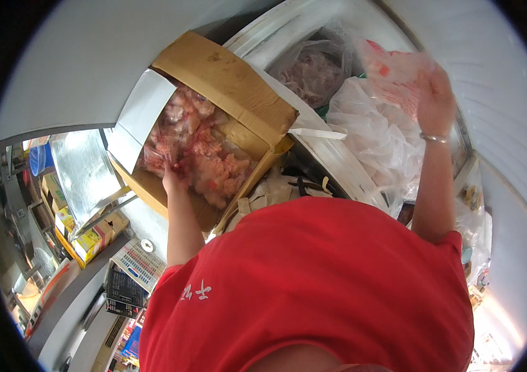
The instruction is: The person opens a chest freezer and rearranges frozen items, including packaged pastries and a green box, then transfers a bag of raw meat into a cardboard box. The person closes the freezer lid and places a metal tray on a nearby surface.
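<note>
An open cardboard box (249,139) holds clear plastic bags of pinkish raw meat (212,153), tilted before me on the left. My left hand (176,179) reaches inside and touches the bagged meat; its fingertips are partly hidden, so a firm grip cannot be made out. Over the open chest freezer (356,172), my right hand (436,100) grasps a clear plastic bag with red markings (391,74), blurred and with pinkish contents. Beneath it, white translucent plastic bags (375,130) fill part of the freezer. Another clear bag of frozen food (312,74) lies farther back.
A shiny metal sheet (84,162) stands left of the box, near yellow cartons (89,244). Lower left are a white plastic crate (140,262) and a black crate (124,286). A beige cloth bag (268,195) sits between box and freezer. The white freezer lid (500,93) rises at right.
</note>
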`<state>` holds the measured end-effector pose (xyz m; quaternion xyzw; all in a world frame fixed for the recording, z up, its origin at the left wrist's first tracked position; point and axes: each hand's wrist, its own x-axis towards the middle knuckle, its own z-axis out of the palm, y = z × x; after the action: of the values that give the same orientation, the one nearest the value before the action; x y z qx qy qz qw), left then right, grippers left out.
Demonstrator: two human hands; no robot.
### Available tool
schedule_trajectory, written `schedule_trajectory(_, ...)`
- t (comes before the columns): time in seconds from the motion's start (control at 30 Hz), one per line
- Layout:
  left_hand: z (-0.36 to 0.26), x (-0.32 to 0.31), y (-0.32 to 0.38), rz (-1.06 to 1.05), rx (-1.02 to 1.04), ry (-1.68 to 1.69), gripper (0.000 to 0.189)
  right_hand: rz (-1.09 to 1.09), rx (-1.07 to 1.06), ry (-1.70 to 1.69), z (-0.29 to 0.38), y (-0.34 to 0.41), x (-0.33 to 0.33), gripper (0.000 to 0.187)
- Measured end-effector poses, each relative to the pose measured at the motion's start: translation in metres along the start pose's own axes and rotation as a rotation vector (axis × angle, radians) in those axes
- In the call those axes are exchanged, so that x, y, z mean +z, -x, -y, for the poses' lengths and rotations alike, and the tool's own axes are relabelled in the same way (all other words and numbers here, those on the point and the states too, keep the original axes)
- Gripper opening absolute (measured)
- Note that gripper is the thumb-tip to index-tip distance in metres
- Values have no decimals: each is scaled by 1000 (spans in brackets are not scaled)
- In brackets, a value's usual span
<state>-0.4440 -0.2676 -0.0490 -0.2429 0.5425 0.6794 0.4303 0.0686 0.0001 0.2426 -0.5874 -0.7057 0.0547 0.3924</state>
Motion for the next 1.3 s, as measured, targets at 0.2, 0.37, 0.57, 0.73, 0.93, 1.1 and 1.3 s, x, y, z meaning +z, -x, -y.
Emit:
schedule_trajectory(0.2, -5, 1, 10, 22, 186, -25, 25, -48, 300, 57, -64, -17, 7, 33)
schedule_trajectory(0.37, -29, 17, 50, 27, 369, -3, 13, 86, 360, -66, -88, -39, 59, 36)
schedule_trajectory(0.57, -44, 26, 162, 73, 313, -49, 13, -47, -56, 98, -67, -25, 139, 36)
schedule_trajectory(0.73, -15, 43, 255, 113, 430, -368, 18, 813, 35, -663, 30, 76, 138, 38)
schedule_trajectory(0.93, -33, 95, 338, 513, 507, -676, 21, 1568, 522, -918, 105, 157, 125, 80)
schedule_trajectory(1.1, -20, 178, 380, 678, 434, -710, 19, 1473, 1087, -1345, 111, 141, 110, 81)
schedule_trajectory(1.3, 13, 261, 367, 1365, 738, -984, 16, 627, 637, -1382, 32, 72, 86, 40)
